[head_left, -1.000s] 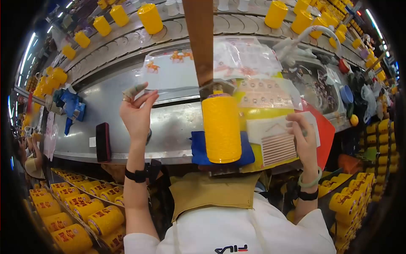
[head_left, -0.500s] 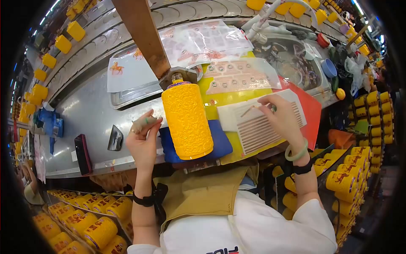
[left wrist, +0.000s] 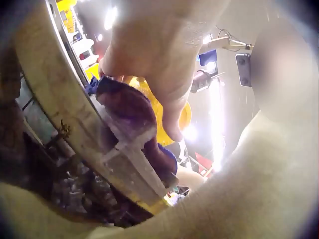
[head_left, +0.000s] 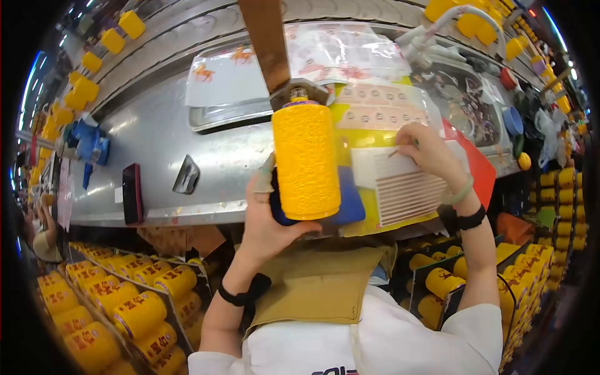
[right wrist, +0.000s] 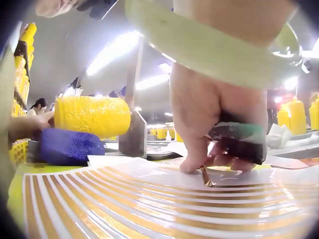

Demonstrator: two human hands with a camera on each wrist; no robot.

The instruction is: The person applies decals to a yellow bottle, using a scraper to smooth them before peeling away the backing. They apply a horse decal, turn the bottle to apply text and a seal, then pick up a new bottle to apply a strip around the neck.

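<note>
A yellow embossed bottle [head_left: 306, 162] [right wrist: 92, 115] lies over a blue cushion [head_left: 351, 203] [right wrist: 67, 145], its neck at a metal fitting on a brown post. My left hand [head_left: 265, 215] [left wrist: 154, 55] holds the bottle at its lower left, thumb by the base and fingers partly hidden behind it. On the right, my right hand [head_left: 431, 156] [right wrist: 214, 109] pinches a thin gold-brown strip [head_left: 393, 153] [right wrist: 206, 177] between thumb and finger. The strip's far end meets the striped sheet [head_left: 406, 197] [right wrist: 149, 204] beneath that hand.
Left of the bottle are a metal tray [head_left: 231, 115] under a white sheet, a dark shiny piece [head_left: 186, 175] and a phone [head_left: 132, 194]. A sink [head_left: 462, 106] with a white faucet stands at the back right. Yellow bottles [head_left: 140, 310] fill racks below on both sides.
My left hand has come from beside the bottle to its lower left and now holds it. My right hand has stayed over the striped sheet with the strip. The view has swung.
</note>
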